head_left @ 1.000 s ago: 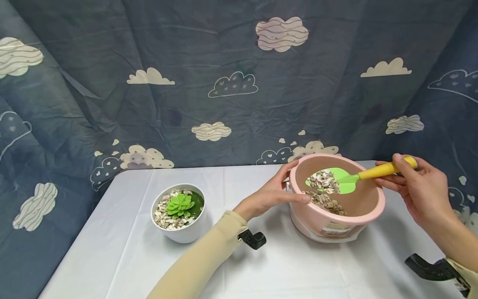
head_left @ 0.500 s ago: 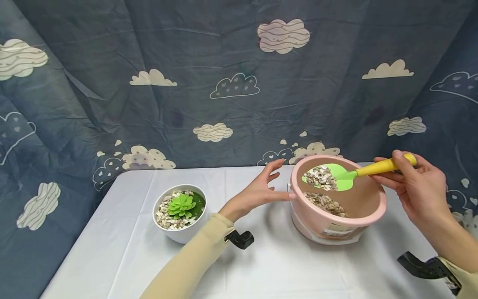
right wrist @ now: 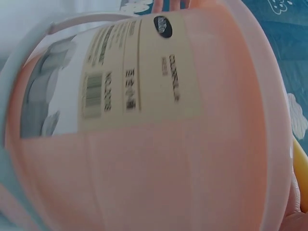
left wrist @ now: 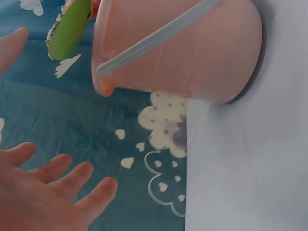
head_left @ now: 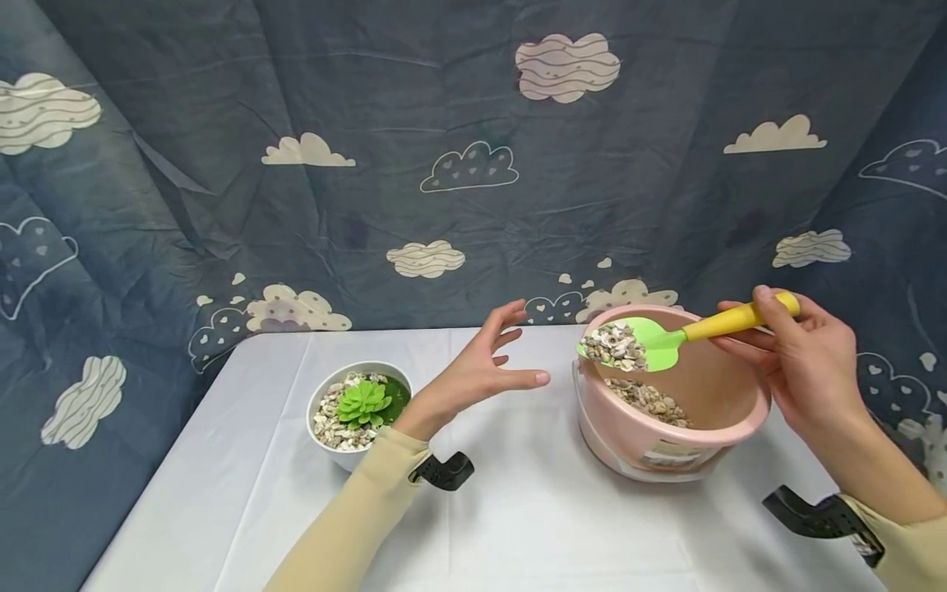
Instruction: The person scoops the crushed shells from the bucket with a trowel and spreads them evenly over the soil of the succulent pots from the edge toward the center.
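My right hand (head_left: 814, 362) grips the yellow handle of a small green trowel (head_left: 662, 344). Small pebble-like bits (head_left: 616, 345), white and brown, heap on its blade, which overlaps the left rim of a pink bucket (head_left: 666, 444). More of these bits (head_left: 649, 403) lie inside the bucket. My left hand (head_left: 466, 374) hovers between the bucket and a white pot, thumb and fingers spread apart, holding nothing. In the left wrist view the trowel (left wrist: 70, 31) shows beyond the bucket's rim. The right wrist view is mostly filled by the labelled side of the bucket (right wrist: 144, 178).
The white pot (head_left: 314, 411) stands at the left of the white-covered table (head_left: 533, 510), partly behind my left forearm. It bears a green succulent (head_left: 364, 403) among similar bits. A dark cloud-patterned cloth (head_left: 473, 247) hangs behind the table.
My left hand has let go of the bucket's rim and moved left towards the pot. My right hand has carried the loaded trowel left and slightly up, to the bucket's left rim.
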Demonstrator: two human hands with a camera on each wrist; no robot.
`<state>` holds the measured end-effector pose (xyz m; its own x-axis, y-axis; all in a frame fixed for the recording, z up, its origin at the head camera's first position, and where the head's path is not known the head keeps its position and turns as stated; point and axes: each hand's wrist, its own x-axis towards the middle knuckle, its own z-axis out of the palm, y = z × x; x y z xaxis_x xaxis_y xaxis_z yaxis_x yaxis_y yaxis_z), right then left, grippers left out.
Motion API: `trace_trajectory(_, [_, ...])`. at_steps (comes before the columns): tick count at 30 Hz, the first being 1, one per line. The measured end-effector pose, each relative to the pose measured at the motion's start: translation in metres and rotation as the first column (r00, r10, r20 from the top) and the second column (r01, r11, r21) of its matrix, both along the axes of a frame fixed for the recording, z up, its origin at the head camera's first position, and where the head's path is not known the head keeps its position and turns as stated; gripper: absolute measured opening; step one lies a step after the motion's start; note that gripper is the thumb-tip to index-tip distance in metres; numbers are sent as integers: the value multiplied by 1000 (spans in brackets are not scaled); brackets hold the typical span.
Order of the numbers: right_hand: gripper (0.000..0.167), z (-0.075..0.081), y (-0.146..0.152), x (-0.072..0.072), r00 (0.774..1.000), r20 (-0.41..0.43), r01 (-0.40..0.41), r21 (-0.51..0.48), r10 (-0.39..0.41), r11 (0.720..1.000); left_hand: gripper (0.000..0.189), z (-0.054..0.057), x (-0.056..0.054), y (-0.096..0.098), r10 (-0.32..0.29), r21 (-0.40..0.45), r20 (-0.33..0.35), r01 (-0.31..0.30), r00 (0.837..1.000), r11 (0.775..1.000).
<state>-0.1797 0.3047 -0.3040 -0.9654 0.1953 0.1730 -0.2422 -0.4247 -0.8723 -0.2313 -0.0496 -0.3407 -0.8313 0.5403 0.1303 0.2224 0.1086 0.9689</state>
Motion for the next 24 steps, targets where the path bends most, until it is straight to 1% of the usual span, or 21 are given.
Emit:
trace_trajectory(4, [31,-1,-8,-2,1000,10,-7,-12,7,1000,94,3,6,-13,16,-1,-25,-16,1000,1000])
trace_trajectory(9, [33,-2,-15,-3,999,20,-25,-15,25,1000,91,6,13,-31,17,8,-65,-16,998,1000])
trace_trajectory(13, [35,0,-20,-2,1000,16,-25,-6,25,1000,91,9,18,-45,33,-1,-87,-33,996,999])
trace_trajectory(16, [36,2,-26,-3,1000,18,-25,1,24,1000,90,12,22,-58,38,8,-103,-37,994,999])
trace_trajectory(21, [32,5,-37,-4,998,-1,-59,-14,59,998,88,16,28,-83,31,23,-131,-29,991,999])
trace_trajectory(24, [30,6,-43,-4,997,-22,-80,-21,80,997,87,19,30,-97,46,17,-139,-44,989,999])
